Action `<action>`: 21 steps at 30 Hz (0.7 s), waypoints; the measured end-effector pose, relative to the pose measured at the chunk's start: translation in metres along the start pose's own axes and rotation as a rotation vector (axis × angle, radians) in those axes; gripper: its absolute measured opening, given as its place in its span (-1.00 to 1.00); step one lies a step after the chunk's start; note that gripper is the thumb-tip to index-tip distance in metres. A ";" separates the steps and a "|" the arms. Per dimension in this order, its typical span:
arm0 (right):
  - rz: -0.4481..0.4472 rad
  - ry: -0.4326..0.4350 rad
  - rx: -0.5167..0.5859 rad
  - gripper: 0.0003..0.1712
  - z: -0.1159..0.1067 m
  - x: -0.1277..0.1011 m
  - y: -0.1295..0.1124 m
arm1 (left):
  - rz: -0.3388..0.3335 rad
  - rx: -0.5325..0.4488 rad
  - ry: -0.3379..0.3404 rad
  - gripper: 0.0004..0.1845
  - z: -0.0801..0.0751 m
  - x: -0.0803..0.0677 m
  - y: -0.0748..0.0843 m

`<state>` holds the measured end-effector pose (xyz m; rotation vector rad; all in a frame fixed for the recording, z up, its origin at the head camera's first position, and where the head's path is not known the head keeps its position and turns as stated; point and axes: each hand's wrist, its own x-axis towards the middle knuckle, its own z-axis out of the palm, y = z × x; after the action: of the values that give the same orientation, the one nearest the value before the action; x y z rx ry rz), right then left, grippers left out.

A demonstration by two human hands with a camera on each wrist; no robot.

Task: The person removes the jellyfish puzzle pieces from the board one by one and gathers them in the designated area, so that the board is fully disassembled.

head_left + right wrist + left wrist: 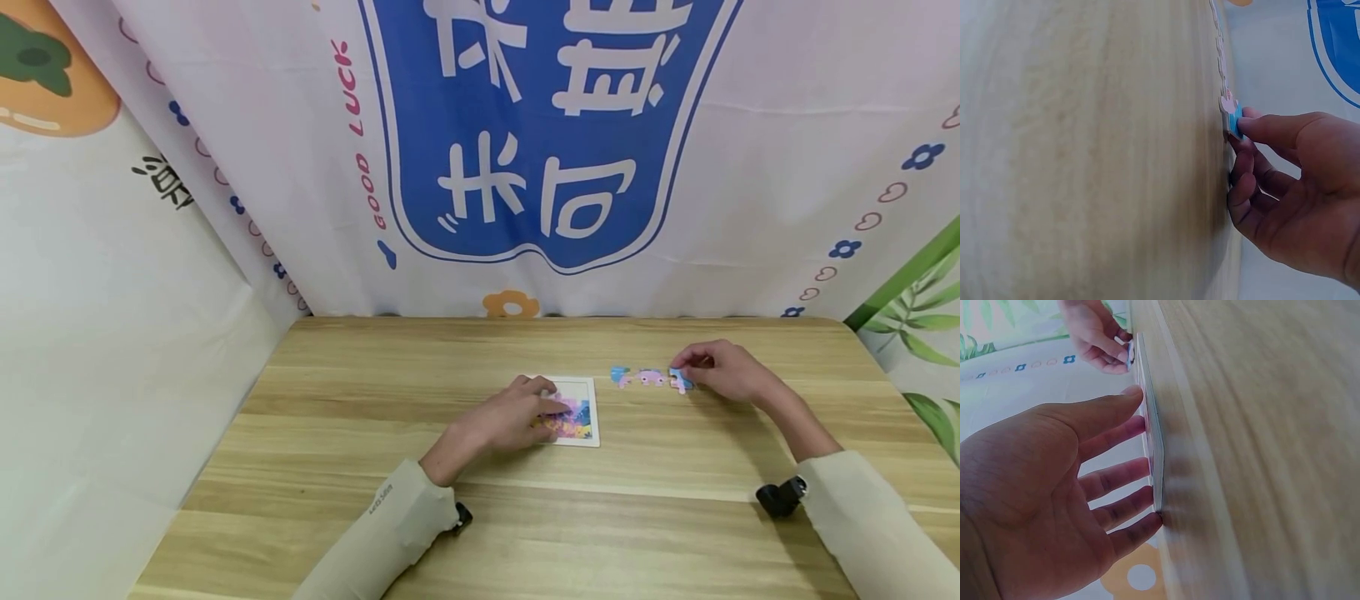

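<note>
The right hand [723, 371] pinches a light-blue puzzle piece [681, 381] between thumb and forefinger at the right end of a short row of loose pieces [637, 377] lying on the wooden table [375, 500], just to the right of the white-bordered puzzle board [581, 417]. In the right wrist view the blue piece [1233, 119] sits under the fingertips [1254, 128] with its edge tipped up from the wood, so the grip looks like an edge pinch rather than a full hold. The left hand [517, 417] lies flat with straight fingers on the board, holding nothing and pressing it down; the left wrist view shows those fingers [1116, 481] spread along the board's face [1154, 444], which lies flat on the table. To do this step well, I would judge that the pinch should move a little further onto the piece so it does not flip out (thin card slips easily), and that the piece should come up clear of its pink neighbour so the row is not dragged along. The left hand covers much of the picture, so it would help to slide the fingers toward the left border while keeping pressure, leaving the open slot visible. Which slot is free cannot be told from here.
</note>
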<state>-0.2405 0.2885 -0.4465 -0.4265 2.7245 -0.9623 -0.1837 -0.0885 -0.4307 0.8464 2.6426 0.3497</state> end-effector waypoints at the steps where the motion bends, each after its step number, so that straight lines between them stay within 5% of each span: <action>1: -0.003 0.004 -0.008 -0.80 0.000 0.000 0.000 | 0.001 -0.001 0.000 -0.48 0.000 0.000 0.000; 21: -0.028 0.007 -0.002 -0.77 0.002 -0.003 0.001 | -0.002 -0.008 0.008 -0.48 0.000 0.000 0.000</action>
<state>-0.2374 0.2895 -0.4483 -0.4643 2.7327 -0.9701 -0.1835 -0.0886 -0.4311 0.8421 2.6475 0.3638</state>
